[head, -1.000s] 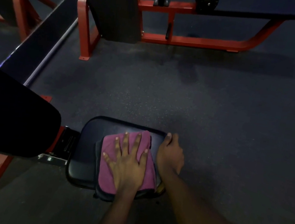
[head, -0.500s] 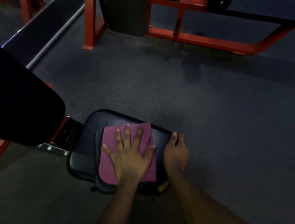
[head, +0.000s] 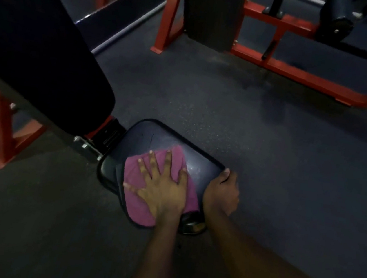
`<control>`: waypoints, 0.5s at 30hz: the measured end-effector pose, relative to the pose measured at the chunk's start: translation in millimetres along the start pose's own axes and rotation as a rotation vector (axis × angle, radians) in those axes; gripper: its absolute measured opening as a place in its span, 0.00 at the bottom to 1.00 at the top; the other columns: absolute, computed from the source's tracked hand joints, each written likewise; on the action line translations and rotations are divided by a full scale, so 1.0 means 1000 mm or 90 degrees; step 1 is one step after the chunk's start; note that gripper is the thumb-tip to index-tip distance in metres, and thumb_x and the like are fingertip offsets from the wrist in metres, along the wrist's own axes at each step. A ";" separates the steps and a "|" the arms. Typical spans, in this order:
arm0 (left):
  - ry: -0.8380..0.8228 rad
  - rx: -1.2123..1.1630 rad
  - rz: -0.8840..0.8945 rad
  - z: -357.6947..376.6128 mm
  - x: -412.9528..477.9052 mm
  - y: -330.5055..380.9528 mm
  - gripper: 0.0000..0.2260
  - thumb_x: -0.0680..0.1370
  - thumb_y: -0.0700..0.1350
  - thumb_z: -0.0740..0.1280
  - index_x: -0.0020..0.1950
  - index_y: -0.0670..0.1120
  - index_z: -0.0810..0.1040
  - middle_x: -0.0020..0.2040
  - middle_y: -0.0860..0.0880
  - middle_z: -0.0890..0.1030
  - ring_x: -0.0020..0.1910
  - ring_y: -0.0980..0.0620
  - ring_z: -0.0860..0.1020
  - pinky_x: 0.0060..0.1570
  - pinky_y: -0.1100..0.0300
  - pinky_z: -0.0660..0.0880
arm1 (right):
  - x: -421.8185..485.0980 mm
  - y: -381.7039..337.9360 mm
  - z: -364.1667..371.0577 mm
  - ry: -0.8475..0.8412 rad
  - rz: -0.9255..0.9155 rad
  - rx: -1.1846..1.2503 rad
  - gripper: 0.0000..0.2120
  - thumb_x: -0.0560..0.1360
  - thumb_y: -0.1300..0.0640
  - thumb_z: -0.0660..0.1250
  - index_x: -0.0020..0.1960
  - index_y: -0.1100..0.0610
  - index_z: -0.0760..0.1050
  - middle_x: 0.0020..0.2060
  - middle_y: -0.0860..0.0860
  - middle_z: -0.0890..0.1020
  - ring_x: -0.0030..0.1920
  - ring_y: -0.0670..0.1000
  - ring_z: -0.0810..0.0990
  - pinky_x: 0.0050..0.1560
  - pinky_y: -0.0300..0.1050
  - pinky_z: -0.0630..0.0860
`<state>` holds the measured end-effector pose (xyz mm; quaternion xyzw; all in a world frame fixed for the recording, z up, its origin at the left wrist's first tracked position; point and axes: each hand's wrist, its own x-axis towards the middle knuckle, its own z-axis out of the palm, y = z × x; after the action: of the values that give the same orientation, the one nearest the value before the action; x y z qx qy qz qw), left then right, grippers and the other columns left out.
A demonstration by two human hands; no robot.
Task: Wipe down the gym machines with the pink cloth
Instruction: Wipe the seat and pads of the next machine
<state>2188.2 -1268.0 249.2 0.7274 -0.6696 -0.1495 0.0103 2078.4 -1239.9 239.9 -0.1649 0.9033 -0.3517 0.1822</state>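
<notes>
The pink cloth (head: 136,174) lies on the black padded seat (head: 154,137) of a red-framed gym machine, low in the middle of the view. My left hand (head: 163,189) presses flat on the cloth with its fingers spread. My right hand (head: 223,191) grips the seat's right edge, thumb on top and fingers curled under the rim. The cloth covers the near half of the seat; the far half shows bare and shiny.
A large black back pad (head: 38,43) rises at the left on a red frame leg (head: 2,132). Another red-framed machine (head: 304,75) stands at the far right, with a dark bar (head: 125,6) on the floor. Dark rubber floor (head: 270,151) surrounds the seat.
My left hand has slid the cloth a little toward me across the seat. My right hand keeps its grip on the seat's edge. The view has swung left.
</notes>
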 end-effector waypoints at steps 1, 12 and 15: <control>0.015 -0.029 -0.054 0.002 -0.016 -0.002 0.32 0.78 0.72 0.40 0.81 0.64 0.42 0.84 0.49 0.41 0.82 0.41 0.39 0.66 0.19 0.43 | -0.001 -0.002 0.001 -0.003 -0.015 -0.004 0.21 0.86 0.45 0.48 0.64 0.57 0.73 0.59 0.61 0.79 0.54 0.64 0.78 0.49 0.53 0.69; 0.023 -0.163 -0.184 -0.008 0.024 -0.048 0.29 0.80 0.68 0.50 0.81 0.66 0.49 0.83 0.51 0.39 0.81 0.42 0.37 0.68 0.20 0.50 | 0.006 0.001 0.008 0.011 -0.007 -0.047 0.20 0.86 0.46 0.49 0.66 0.59 0.71 0.60 0.64 0.79 0.56 0.67 0.79 0.53 0.58 0.72; 0.040 -0.166 -0.206 -0.008 0.027 -0.053 0.32 0.79 0.71 0.49 0.81 0.65 0.47 0.83 0.50 0.37 0.81 0.42 0.36 0.68 0.20 0.48 | 0.006 0.000 0.008 0.002 -0.007 -0.053 0.20 0.86 0.46 0.49 0.65 0.59 0.70 0.59 0.64 0.79 0.55 0.68 0.79 0.53 0.58 0.72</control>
<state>2243.1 -1290.2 240.4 0.8223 -0.5183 -0.2117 0.1015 2076.2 -1246.6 233.0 -0.1767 0.9165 -0.3150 0.1719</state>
